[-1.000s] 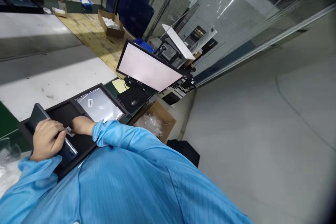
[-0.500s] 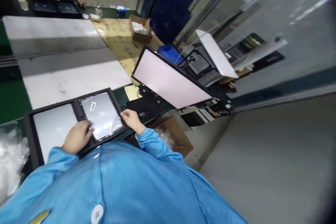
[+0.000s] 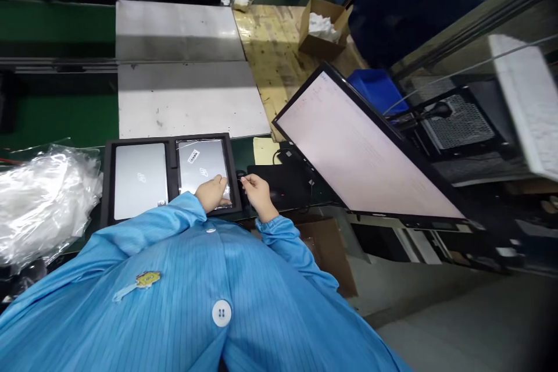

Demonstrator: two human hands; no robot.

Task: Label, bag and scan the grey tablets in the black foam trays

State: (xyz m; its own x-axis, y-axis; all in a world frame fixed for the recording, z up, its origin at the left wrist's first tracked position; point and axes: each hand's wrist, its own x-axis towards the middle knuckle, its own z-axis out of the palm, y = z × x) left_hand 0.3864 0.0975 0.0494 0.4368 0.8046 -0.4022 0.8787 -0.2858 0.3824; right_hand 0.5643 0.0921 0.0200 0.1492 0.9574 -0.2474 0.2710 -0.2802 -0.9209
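Both hands have shifted rightward along the tray since half a second ago. The left hand (image 3: pixel 211 193), which was over the divider, now lies on the lower right of the film-wrapped laptop (image 3: pixel 192 171), while the right hand (image 3: pixel 258 190) has gone from that laptop's edge to just outside the tray's right rim. The unwrapped silver laptop (image 3: pixel 140 186), tilted up in the left hand a second ago, lies flat in the left compartment of the black tray (image 3: pixel 171 154), with no hand on it. That suggests the handling has passed from this laptop to the wrapped one.

The left hand's fingers are bent over the film, thumb a little apart; whether they pinch it or merely rest there cannot be told. The right hand's thumb and forefinger come together at the tips, and whether something thin is between them is too small to tell. A barcode label (image 3: pixel 194 156) sits beyond the left hand, on the wrapped laptop's upper part.

Well to the left of both hands, clear plastic bags (image 3: pixel 52 197) lie heaped on the counter (image 3: pixel 65 116). A black pad (image 3: pixel 285 186) is just right of the right hand, and a lit monitor (image 3: pixel 357 151) leans farther right.
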